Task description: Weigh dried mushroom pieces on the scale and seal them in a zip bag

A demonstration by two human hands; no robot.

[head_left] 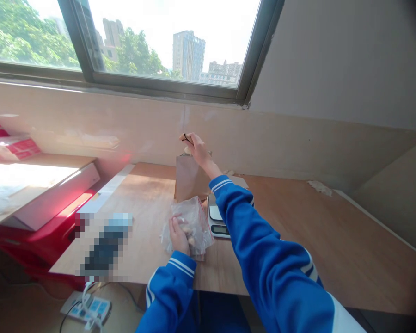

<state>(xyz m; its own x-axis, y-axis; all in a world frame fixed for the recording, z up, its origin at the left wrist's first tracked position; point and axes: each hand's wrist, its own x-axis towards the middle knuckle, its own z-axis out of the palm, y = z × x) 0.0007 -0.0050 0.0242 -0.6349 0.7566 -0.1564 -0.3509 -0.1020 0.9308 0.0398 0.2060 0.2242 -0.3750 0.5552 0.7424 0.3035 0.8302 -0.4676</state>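
Though beside plastic bag, display illegible.

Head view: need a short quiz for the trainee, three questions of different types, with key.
1. True or false: the left hand is touching the clear plastic bag.
2. Fill in the blank: the right hand is raised at the top of an upright brown ____.
3. Which device lies just to the right of the clear plastic bag in the picture, partly hidden by the right sleeve?

Key:
1. True.
2. Paper bag.
3. A scale, with its display on the side nearest the person.
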